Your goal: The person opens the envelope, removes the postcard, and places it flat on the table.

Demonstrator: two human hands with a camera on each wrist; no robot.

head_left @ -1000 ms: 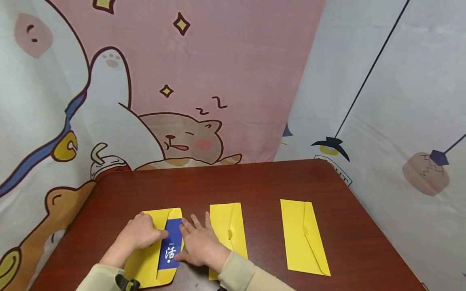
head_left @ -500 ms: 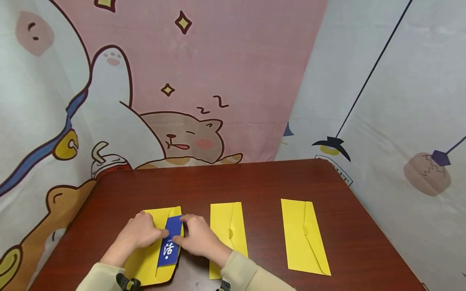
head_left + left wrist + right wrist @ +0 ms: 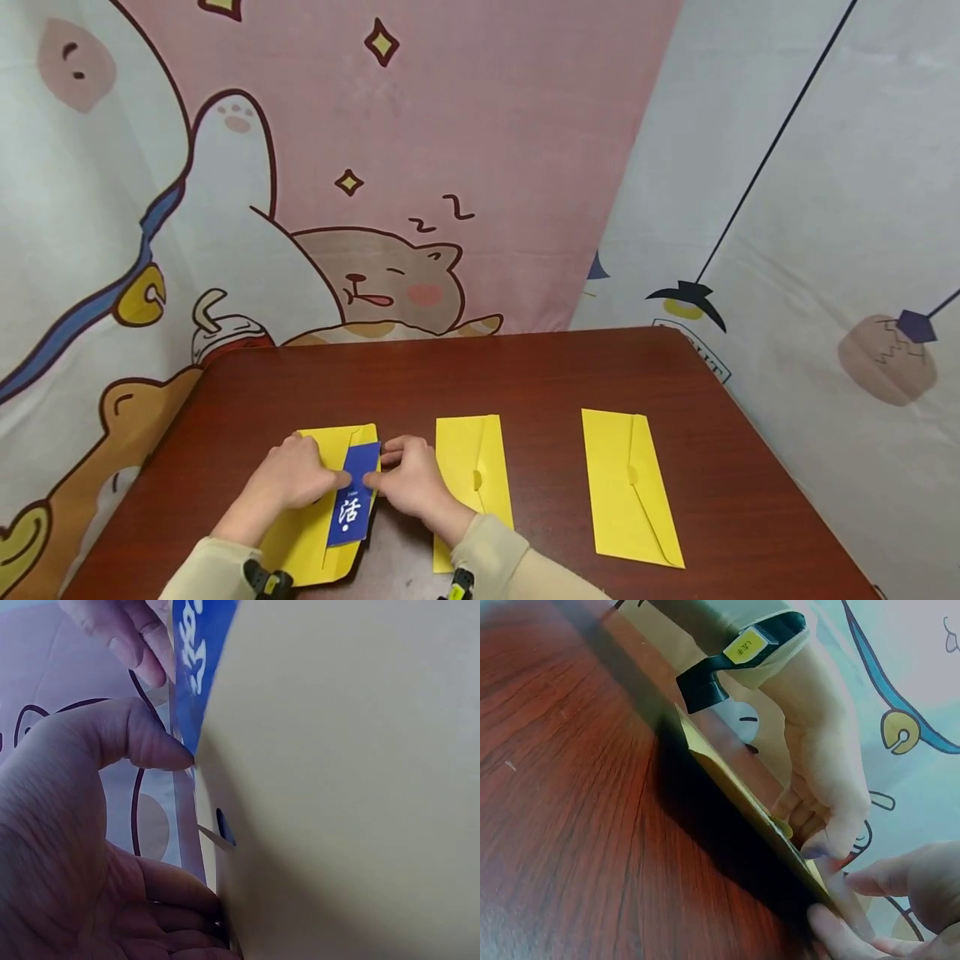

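A yellow envelope (image 3: 302,533) lies at the left of the table, its right edge lifted a little. A blue card (image 3: 349,510) with a white printed character lies on it, its left side under the envelope's folded edge. My left hand (image 3: 294,473) grips the envelope, thumb at that folded edge beside the card and the other fingers curled at its opening, as the left wrist view shows. My right hand (image 3: 417,478) pinches the card's right edge, thumb on top and fingers partly hidden below. The right wrist view shows the envelope (image 3: 742,799) edge-on, with shadow beneath it.
Two more yellow envelopes lie flat, one in the middle (image 3: 473,454) partly behind my right forearm, one farther right (image 3: 632,492). The dark red wooden table (image 3: 555,375) ends at the back against a cartoon-printed cloth (image 3: 510,167).
My right hand's spread fingers have drawn in to pinch the card's right edge. The card has tilted slightly, and the envelope's right edge has risen. The left hand keeps its grip.
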